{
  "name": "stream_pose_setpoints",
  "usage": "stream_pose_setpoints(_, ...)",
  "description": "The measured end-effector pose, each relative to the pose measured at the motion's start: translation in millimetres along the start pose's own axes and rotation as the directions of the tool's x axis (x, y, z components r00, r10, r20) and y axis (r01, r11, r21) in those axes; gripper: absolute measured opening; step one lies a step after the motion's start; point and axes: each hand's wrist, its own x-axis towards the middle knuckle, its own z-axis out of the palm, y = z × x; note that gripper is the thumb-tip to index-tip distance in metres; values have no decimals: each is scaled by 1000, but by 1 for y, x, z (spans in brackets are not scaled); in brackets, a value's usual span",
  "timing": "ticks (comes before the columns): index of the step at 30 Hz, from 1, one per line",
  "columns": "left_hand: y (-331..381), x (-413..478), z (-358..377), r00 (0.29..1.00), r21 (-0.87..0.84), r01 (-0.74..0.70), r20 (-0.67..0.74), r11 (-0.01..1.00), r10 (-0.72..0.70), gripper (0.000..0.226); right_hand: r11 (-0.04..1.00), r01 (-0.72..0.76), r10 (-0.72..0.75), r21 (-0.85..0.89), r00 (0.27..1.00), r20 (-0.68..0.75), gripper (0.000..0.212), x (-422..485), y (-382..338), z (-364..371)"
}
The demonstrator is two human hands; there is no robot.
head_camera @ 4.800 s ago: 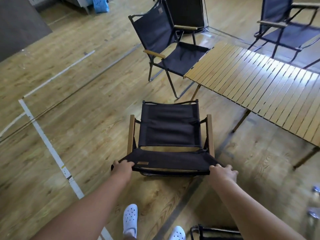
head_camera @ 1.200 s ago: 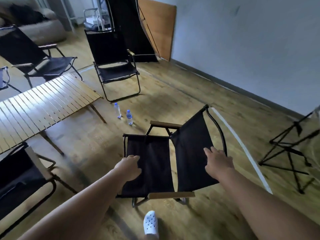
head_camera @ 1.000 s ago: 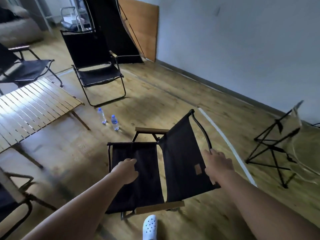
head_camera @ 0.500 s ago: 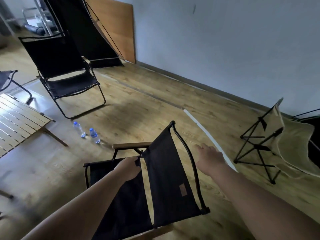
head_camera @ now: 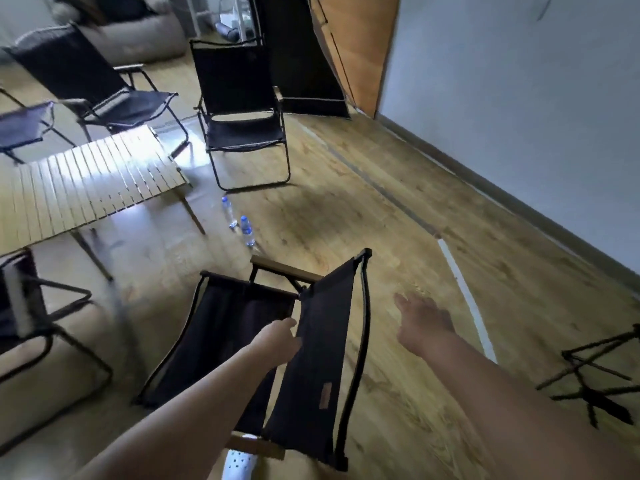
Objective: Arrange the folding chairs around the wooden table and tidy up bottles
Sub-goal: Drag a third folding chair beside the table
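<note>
- My left hand [head_camera: 278, 341] grips the black chair [head_camera: 277, 348] nearest me at the seam between seat and backrest; it sits on the floor a step off the near corner of the counter, turned side-on, not yet squared up.
- My right hand [head_camera: 420, 325] is off the chair, fingers spread wide, holding nothing, over bare floor just right of the backrest rail.
- Small brown tag [head_camera: 325, 395] on the backrest fabric; any writing is too small to read.
- Another chair [head_camera: 24, 317] at the left edge sits close to the counter's near side; looks placed.
- Two bottles [head_camera: 239, 220] with blue caps stand on the floor just beside the counter leg, upright, untouched; labels unreadable. Tidying not started.
- Wooden slatted counter [head_camera: 86, 188] is bare on top.
- Far side: a tall chair [head_camera: 242, 109] near the counter end, and two more chairs [head_camera: 90, 95] behind it.
- My judgement: chairs mostly around, this one needs final placing, then the bottles.
</note>
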Motion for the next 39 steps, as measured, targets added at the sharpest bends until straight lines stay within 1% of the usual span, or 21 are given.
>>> stream_pose_setpoints(3, 10, -19, 34, 996, -45, 90, -3, 995, -90, 53, 993, 109, -108, -52, 994, 35, 68, 5, 16, 7)
stream_pose_setpoints(7, 15, -41, 66, 985, -82, 172, 4, 982, -173, 56, 976, 199, -194, -92, 979, 59, 71, 17, 31, 12)
stream_pose_setpoints(9, 16, -44, 73, 979, -92, 200, -15, 976, -202, 53, 967, 232, -226, -110, 972, 61, 71, 23, 32, 10)
stream_pose_setpoints(15, 25, -29, 79, 951, -185, 289, -56, 939, -304, 48, 917, 354, -349, -183, 935, 62, 66, 59, 28, -2)
stream_pose_setpoints(18, 33, -13, 81, 934, -254, 321, -76, 912, -350, 49, 881, 410, -404, -236, 912, 73, 69, 87, 24, -11)
stream_pose_setpoints(22, 45, 11, 77, 902, -372, 373, -72, 850, -426, 50, 840, 455, -444, -294, 889, 108, 74, 126, 20, -30)
stream_pose_setpoints(24, 53, 22, 75, 881, -435, 399, -62, 807, -469, 51, 802, 487, -474, -346, 871, 126, 77, 145, 19, -42)
stream_pose_setpoints(27, 67, 40, 68, 860, -464, 431, -49, 774, -508, 52, 757, 533, -535, -378, 837, 110, 75, 173, 18, -61)
stream_pose_setpoints(30, 81, 51, 63, 841, -502, 450, -40, 738, -540, 49, 707, 573, -573, -414, 808, 139, 72, 200, 13, -73)
stream_pose_setpoints(32, 88, 52, 61, 818, -570, 459, -28, 681, -574, 48, 650, 613, -603, -448, 776, 186, 74, 214, 7, -75)
stream_pose_setpoints(34, 88, 53, 63, 783, -670, 457, -8, 584, -622, 49, 564, 672, -655, -480, 718, 236, 76, 226, -3, -74)
stream_pose_setpoints(37, 96, 44, 69, 707, -785, 444, 11, 432, -707, 47, 371, 756, -732, -539, 595, 331, 77, 240, -18, -78)
stream_pose_setpoints(39, 106, 34, 77, 635, -837, 431, 16, 337, -772, 45, 239, 796, -762, -557, 509, 401, 78, 246, -26, -78)
